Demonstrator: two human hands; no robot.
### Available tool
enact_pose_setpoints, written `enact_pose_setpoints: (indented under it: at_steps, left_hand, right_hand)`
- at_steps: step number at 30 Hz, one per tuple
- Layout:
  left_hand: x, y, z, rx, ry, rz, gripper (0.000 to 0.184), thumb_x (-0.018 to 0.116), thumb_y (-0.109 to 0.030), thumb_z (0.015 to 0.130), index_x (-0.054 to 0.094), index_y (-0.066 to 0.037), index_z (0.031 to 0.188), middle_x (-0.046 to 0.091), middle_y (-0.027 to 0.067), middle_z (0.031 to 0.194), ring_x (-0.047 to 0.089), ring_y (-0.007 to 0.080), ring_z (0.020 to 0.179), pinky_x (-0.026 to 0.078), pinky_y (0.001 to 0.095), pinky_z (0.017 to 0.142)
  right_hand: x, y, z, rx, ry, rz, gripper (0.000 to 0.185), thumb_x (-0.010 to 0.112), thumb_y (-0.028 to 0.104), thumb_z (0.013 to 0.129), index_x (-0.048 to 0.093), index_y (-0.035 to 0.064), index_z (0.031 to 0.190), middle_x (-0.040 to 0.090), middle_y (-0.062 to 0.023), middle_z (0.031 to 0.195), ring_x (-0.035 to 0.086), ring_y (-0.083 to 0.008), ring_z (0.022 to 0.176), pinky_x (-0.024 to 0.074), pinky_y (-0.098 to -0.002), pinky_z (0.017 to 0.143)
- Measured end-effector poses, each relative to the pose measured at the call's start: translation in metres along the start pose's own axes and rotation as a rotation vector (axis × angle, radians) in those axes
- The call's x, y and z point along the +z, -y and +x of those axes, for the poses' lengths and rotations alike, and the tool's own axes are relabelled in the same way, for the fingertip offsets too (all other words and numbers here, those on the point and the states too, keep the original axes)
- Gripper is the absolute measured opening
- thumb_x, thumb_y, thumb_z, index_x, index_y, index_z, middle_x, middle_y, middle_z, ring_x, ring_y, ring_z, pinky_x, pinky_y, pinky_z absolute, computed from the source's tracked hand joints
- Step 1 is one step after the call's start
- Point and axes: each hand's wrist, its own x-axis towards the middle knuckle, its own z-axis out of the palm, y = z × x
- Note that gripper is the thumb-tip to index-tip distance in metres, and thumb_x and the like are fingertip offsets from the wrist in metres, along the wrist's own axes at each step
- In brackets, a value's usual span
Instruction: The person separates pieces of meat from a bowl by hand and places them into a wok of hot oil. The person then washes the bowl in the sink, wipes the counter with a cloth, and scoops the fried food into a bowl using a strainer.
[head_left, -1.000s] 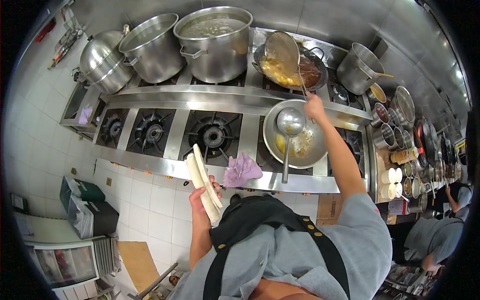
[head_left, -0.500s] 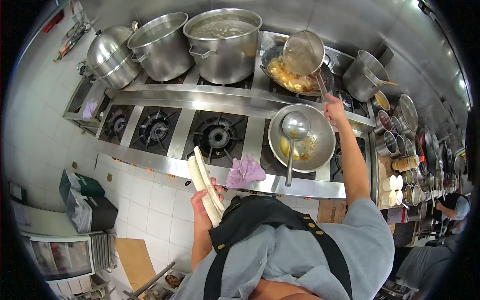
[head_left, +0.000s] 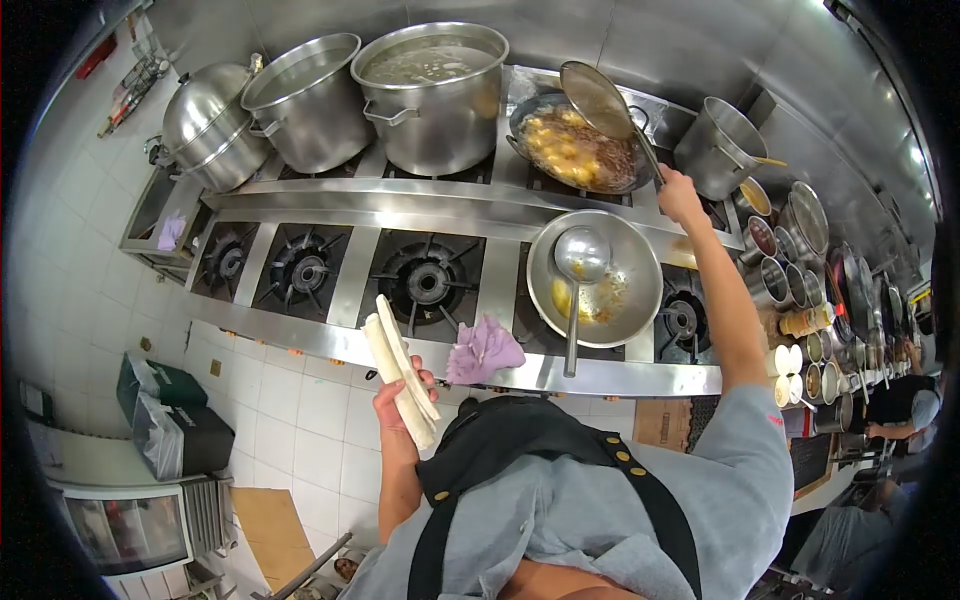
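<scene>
My left hand (head_left: 394, 400) is closed around two long, pale strips (head_left: 385, 350), upright and slightly tilted in front of the stove; what they are made of I cannot tell. My right hand (head_left: 681, 195) grips the handle of a round mesh strainer (head_left: 596, 100), its bowl tilted above the right side of the rear wok (head_left: 642, 178). Golden pieces (head_left: 560, 148) bubble in that wok's brown oil. Nearer to me is a steel wok (head_left: 640, 285) with yellowish residue. A ladle (head_left: 583, 252) rests in it, handle over the front rim.
A crumpled purple cloth (head_left: 485, 350) lies on the stove's front edge. Large stockpots (head_left: 435, 115) of liquid stand behind the bare burners (head_left: 428, 283). To the right are a tall pot (head_left: 718, 150) and several seasoning containers (head_left: 785, 360). Co-workers (head_left: 905, 410) stand farther right.
The strainer has tilted more steeply and its handle has swung right, showing more of the frying pieces. My right hand has moved slightly right. My left hand still holds the strips.
</scene>
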Motion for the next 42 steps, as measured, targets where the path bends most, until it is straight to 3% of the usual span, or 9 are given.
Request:
enact_pose_setpoints:
  at_steps: [6,7,16,22,32,33,36,39,42]
  left_hand:
    - [0.003,0.004,-0.002,-0.011,-0.013,0.0,0.056,0.055,-0.016,0.068,0.038,-0.008,0.121,0.048,0.01,0.096,0.054,0.0244,0.079,0.047,0.0383,0.055]
    - [0.005,0.005,-0.004,-0.008,-0.022,-0.001,0.056,0.055,-0.016,0.068,0.037,-0.009,0.121,0.048,0.0098,0.096,0.053,0.0242,0.079,0.047,0.038,0.055]
    - [0.002,0.007,-0.009,-0.025,-0.051,-0.024,0.058,0.056,-0.016,0.067,0.037,-0.008,0.121,0.048,0.0099,0.096,0.054,0.0234,0.079,0.047,0.0376,0.054]
    - [0.004,0.01,0.003,-0.044,-0.048,-0.039,0.055,0.056,-0.016,0.067,0.039,-0.006,0.118,0.048,0.0102,0.096,0.055,0.0239,0.079,0.047,0.0379,0.054]
    - [-0.007,0.012,0.019,-0.056,0.064,-0.019,0.054,0.055,-0.015,0.07,0.036,-0.006,0.121,0.048,0.0101,0.099,0.056,0.023,0.083,0.049,0.0395,0.056]
    - [-0.007,0.012,0.019,-0.055,0.042,-0.027,0.054,0.055,-0.015,0.07,0.037,-0.006,0.12,0.048,0.0105,0.098,0.056,0.0237,0.081,0.048,0.0395,0.055]
    - [-0.007,0.013,0.017,-0.057,-0.016,-0.043,0.054,0.056,-0.014,0.068,0.038,-0.007,0.119,0.049,0.0111,0.096,0.056,0.0251,0.078,0.047,0.0397,0.053]
    - [-0.004,0.013,0.015,-0.063,-0.047,-0.044,0.055,0.056,-0.014,0.068,0.038,-0.007,0.119,0.049,0.0107,0.096,0.056,0.0252,0.078,0.047,0.0395,0.054]
    - [-0.003,0.011,0.012,-0.059,-0.042,-0.037,0.055,0.056,-0.015,0.068,0.038,-0.008,0.119,0.049,0.0105,0.095,0.056,0.0253,0.079,0.047,0.039,0.054]
  right_hand:
    - [0.04,0.033,0.039,0.236,0.066,-0.036,0.031,0.05,0.007,0.075,0.055,-0.0009,0.104,0.058,-0.0283,0.098,0.056,-0.0405,0.096,0.0457,-0.0443,0.084]
    - [0.03,0.048,0.038,0.408,0.2,0.029,0.031,0.05,0.008,0.075,0.055,-0.002,0.104,0.056,-0.0298,0.102,0.056,-0.0404,0.097,0.0459,-0.0442,0.084]
    - [0.014,0.004,0.012,0.175,0.098,-0.166,0.043,0.051,0.008,0.074,0.051,0.009,0.117,0.055,-0.0274,0.104,0.053,-0.0411,0.1,0.0427,-0.046,0.087]
    - [-0.022,-0.001,-0.015,0.094,0.0,-0.164,0.051,0.052,0.006,0.071,0.048,0.0091,0.122,0.057,-0.0245,0.103,0.054,-0.0397,0.097,0.0432,-0.0449,0.086]
    - [0.001,0.025,-0.026,0.152,-0.07,0.065,0.049,0.048,0.004,0.072,0.049,0.0056,0.12,0.058,-0.0267,0.096,0.058,-0.0383,0.09,0.0463,-0.0418,0.078]
    - [0.006,0.038,-0.027,0.312,-0.043,0.218,0.049,0.049,0.005,0.07,0.05,0.0057,0.12,0.058,-0.0279,0.095,0.058,-0.0393,0.09,0.0464,-0.0417,0.079]
    - [0.04,0.064,-0.029,0.247,-0.151,0.173,0.044,0.049,0.004,0.069,0.053,0.001,0.113,0.059,-0.0286,0.093,0.058,-0.0388,0.09,0.0454,-0.0434,0.08]
    - [0.084,0.073,-0.017,0.265,-0.081,0.092,0.038,0.048,0.004,0.071,0.05,-0.0033,0.108,0.059,-0.0281,0.092,0.057,-0.04,0.091,0.0453,-0.044,0.082]
    - [0.108,0.083,-0.009,0.443,0.005,0.113,0.038,0.047,0.005,0.072,0.046,-0.0053,0.109,0.058,-0.0297,0.093,0.055,-0.0436,0.093,0.0445,-0.0453,0.083]
